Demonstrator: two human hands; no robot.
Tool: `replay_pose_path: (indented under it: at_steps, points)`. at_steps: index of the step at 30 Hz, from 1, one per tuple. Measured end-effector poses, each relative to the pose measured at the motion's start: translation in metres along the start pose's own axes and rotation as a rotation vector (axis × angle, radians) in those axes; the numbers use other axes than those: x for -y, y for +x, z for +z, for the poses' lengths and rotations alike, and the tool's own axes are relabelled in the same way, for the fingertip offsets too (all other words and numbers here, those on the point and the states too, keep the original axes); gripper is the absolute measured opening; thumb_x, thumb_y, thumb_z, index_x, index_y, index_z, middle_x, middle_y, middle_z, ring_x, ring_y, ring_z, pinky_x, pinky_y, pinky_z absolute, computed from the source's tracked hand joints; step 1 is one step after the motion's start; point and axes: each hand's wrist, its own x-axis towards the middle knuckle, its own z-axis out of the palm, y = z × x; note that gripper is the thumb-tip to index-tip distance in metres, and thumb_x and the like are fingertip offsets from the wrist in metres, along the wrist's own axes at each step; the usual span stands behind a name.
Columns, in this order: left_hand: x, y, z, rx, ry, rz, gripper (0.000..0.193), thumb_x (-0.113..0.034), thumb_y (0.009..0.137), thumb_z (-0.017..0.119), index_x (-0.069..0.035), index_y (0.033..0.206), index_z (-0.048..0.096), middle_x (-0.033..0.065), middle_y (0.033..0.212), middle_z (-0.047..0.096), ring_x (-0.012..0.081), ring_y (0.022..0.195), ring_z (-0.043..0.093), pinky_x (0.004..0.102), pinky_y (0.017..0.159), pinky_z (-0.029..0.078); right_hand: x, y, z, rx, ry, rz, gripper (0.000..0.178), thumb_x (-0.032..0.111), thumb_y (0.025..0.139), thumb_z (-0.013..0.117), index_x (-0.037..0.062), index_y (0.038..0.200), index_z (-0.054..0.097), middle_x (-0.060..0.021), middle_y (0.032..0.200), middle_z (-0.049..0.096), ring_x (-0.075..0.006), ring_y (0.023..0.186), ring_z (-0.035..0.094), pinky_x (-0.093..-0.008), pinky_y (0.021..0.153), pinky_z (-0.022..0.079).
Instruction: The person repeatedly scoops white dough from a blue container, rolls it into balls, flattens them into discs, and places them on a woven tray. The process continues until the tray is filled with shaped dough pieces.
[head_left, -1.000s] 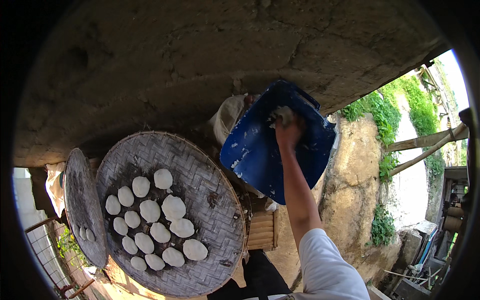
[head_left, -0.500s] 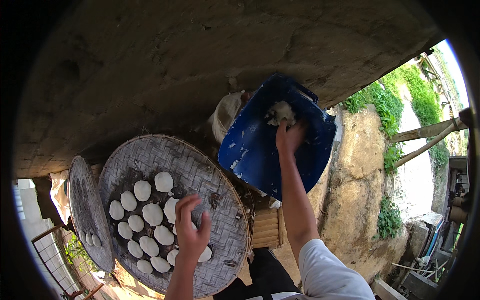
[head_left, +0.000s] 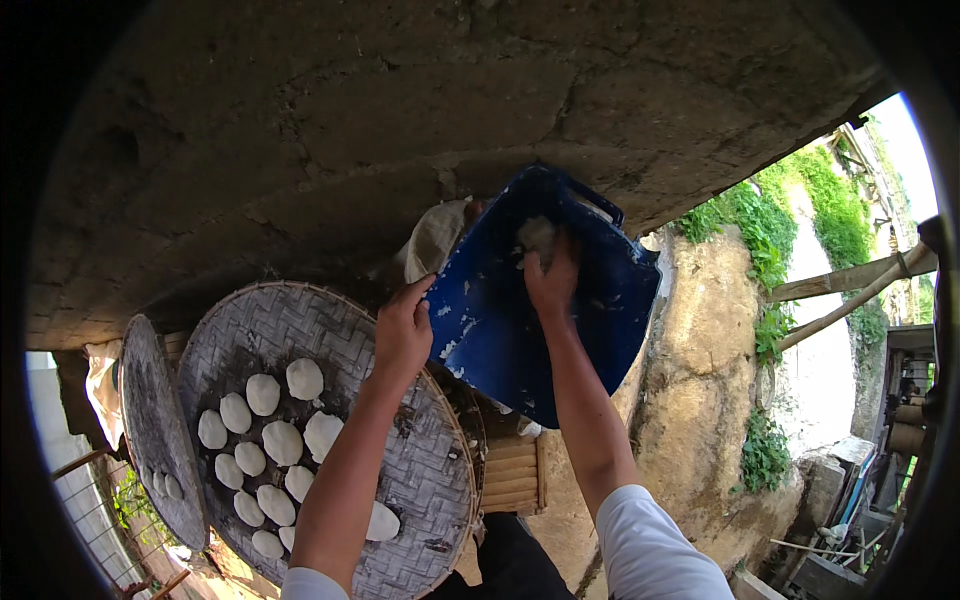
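A blue plastic tub (head_left: 500, 330) with white smears inside stands tilted in the middle of the view. My right hand (head_left: 552, 275) reaches deep into it and presses on a lump of white dough (head_left: 537, 236) near its far wall. My left hand (head_left: 402, 335) grips the tub's near left rim. To the left lies a round woven bamboo tray (head_left: 330, 330) carrying several flat white dough rounds (head_left: 282, 440); my left forearm crosses above it.
A second woven tray (head_left: 155, 430) with small white pieces stands further left. A rough concrete wall (head_left: 400, 110) fills the top. A low wooden stool (head_left: 512, 475) sits under the tub. Rock and green plants (head_left: 750, 330) lie to the right.
My left hand rose from above the tray and took hold of the tub's rim. My right hand stays inside the tub on the dough.
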Motion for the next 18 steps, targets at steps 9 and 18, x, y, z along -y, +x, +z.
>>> replay_pose_path:
  at_steps: [9, 18]
  points:
    - [-0.001, 0.001, 0.001, -0.008, -0.032, -0.024, 0.037, 0.006, 0.094, 0.053, -0.001, 0.128, 0.065, 0.025, 0.119, 0.069, 0.042, 0.109, 0.067, 0.0445, 0.091, 0.054, -0.008, 0.011, -0.008, 0.258, -0.25, -0.415, 0.055, 0.015, 0.085, 0.062, -0.0034, 0.136, 0.055, -0.0297, 0.14, 0.052, -0.047, 0.129, 0.05, -0.0477, 0.111, 0.04]
    - [0.003, 0.003, -0.003, 0.043, -0.038, -0.012, 0.038, 0.005, 0.093, 0.054, -0.001, 0.129, 0.065, 0.0261, 0.117, 0.069, 0.0421, 0.106, 0.068, 0.0437, 0.087, 0.055, -0.011, 0.018, 0.001, 0.138, 0.134, -0.139, 0.043, 0.017, 0.085, 0.061, -0.0025, 0.123, 0.066, -0.0247, 0.119, 0.067, -0.0424, 0.114, 0.063, -0.0463, 0.1, 0.048]
